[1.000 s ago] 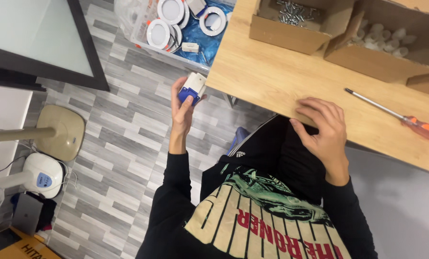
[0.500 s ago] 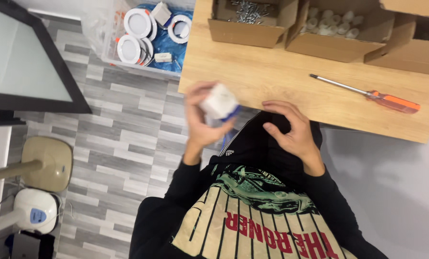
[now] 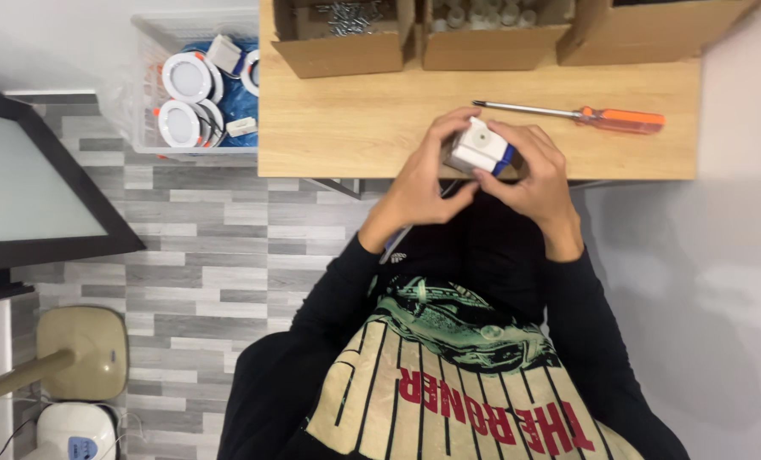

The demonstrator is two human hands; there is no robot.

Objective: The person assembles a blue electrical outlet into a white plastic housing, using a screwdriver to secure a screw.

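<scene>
A small white box-shaped part with a blue end (image 3: 480,150) sits between both hands at the near edge of the wooden table (image 3: 346,128). My left hand (image 3: 421,183) grips it from the left and below. My right hand (image 3: 534,175) closes on it from the right, fingers over its top. An orange-handled screwdriver (image 3: 597,117) lies on the table just beyond my right hand.
Three open cardboard boxes stand along the table's far edge: one with metal screws (image 3: 342,34), one with small white parts (image 3: 491,30), one at the right (image 3: 644,30). A clear bin of round white light fittings (image 3: 195,85) sits on the floor at left. A dark-framed panel (image 3: 31,183) lies further left.
My left hand carried the white and blue part from the floor side over to the table edge. My right hand came up and joined it on the part.
</scene>
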